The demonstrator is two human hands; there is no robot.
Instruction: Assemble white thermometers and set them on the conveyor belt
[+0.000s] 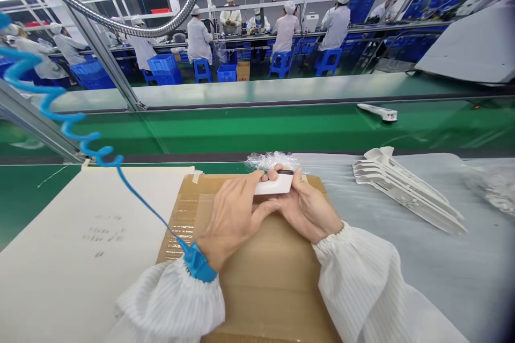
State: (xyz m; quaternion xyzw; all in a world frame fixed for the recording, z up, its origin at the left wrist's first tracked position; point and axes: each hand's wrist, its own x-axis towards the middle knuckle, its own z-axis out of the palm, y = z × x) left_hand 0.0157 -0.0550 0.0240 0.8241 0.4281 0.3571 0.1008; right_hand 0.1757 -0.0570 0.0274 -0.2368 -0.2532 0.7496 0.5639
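**Both hands pinch a small white piece over the cardboard**

The left hand [231, 214] and the right hand [303, 206] meet above the far edge of the cardboard [265, 284]. Both are closed on one white piece [273, 185], with thumbs under it and fingertips along its top. A small dark part [285, 172] sits on the upper edge of the piece, under the right forefinger. Whether it is fixed in place cannot be told.

This looks like a fitting or checking step on that upper edge, with the piece held level between the two hands. Any further handling calls for a steady two-sided pinch and a light touch on the dark part, which is small and half covered.

Just beyond the cardboard lies some crumpled clear wrap [270, 160]. To the right of the cardboard, on a grey sheet [442, 268], is a stack of white parts [402, 190]. Further beyond, on the green belt [281, 128], lies a single white part [378, 112].

A blue wrist strap [200, 262] on the left wrist leads into a blue coiled cord [68, 123], which runs off to the left of the cardboard.

The white board [80, 236] touching the cardboard's left edge bears faint grey marks, too pale to read. No brand or label shows on the piece. People in white coats work well beyond the belt.
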